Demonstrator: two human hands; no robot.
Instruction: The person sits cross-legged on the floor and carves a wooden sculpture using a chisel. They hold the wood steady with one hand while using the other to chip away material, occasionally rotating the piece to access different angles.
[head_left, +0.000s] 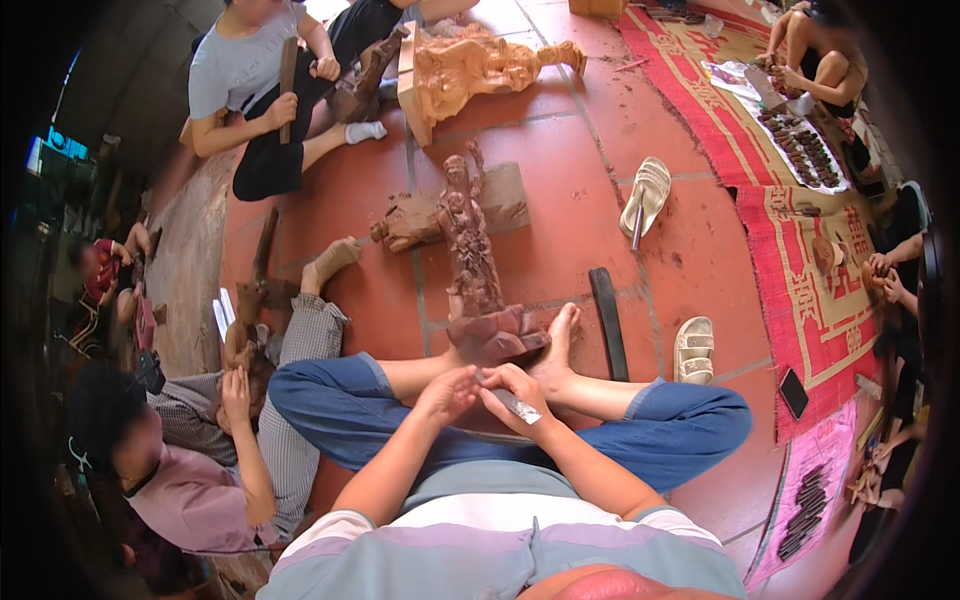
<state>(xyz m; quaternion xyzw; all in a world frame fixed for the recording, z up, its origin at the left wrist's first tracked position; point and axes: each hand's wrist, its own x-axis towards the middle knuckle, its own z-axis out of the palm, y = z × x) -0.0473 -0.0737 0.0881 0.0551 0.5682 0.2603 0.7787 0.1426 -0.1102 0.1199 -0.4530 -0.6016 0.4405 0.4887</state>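
In front of my crossed legs a dark brown carved wooden figure (468,250) lies with its base (500,335) towards me, between my bare feet. Its upper part rests across a rough wood block (505,198). Just this side of the base, above my lap, my hands meet. My right hand (515,388) is closed round a slim tool (519,408) with a whitish, shiny end; its exact kind I cannot make out. Curled fingers of my left hand (447,396) are pressed together by the tool's other end, and hide what they may hold.
A dark flat bar (608,325) lies right of my foot, near two pale sandals (648,200). Ahead, a lighter carved statue (480,65) lies beside a seated person holding a wooden stick (289,90). Another person sits close on my left. Red mats (760,240) with tools and a phone (793,393) border the right.
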